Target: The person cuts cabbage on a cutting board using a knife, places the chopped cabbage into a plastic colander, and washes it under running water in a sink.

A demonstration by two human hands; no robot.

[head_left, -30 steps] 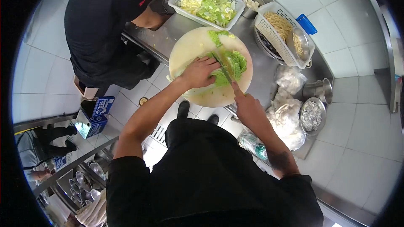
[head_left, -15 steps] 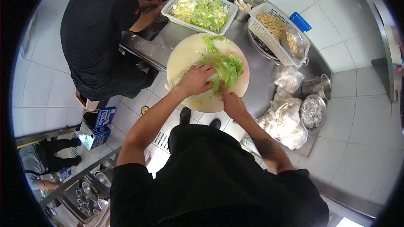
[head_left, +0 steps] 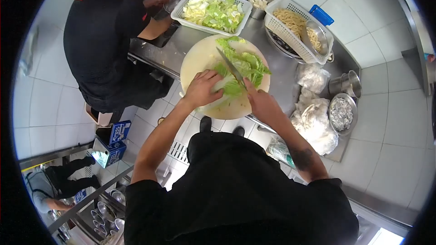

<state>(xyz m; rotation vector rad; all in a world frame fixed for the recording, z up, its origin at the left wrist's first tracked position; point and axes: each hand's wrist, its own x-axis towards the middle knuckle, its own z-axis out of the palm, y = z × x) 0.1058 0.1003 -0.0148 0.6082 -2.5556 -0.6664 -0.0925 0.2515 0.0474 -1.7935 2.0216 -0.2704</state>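
Note:
A round pale cutting board (head_left: 195, 56) lies on the steel counter with leafy green cabbage (head_left: 247, 66) on it. My left hand (head_left: 203, 89) presses on the cabbage at the board's left side, its fingers bent and close together. The handle of a knife (head_left: 230, 65) is in my right hand (head_left: 262, 104); the blade points up and left over the leaves, close to the fingers of my left hand. Beyond the board, a white basket (head_left: 178, 14) holds cut cabbage.
A co-worker (head_left: 102, 41) stands at the sink on the left. At the right are a basket of noodles (head_left: 290, 43), plastic bags (head_left: 313, 124), steel pots (head_left: 344, 84) and a bowl (head_left: 341, 114). Another person (head_left: 43, 186) is at the lower left.
The knife has lifted from the cabbage and its blade shows fully again. My left hand has shifted slightly left. The co-worker now holds a metal bowl at the running tap.

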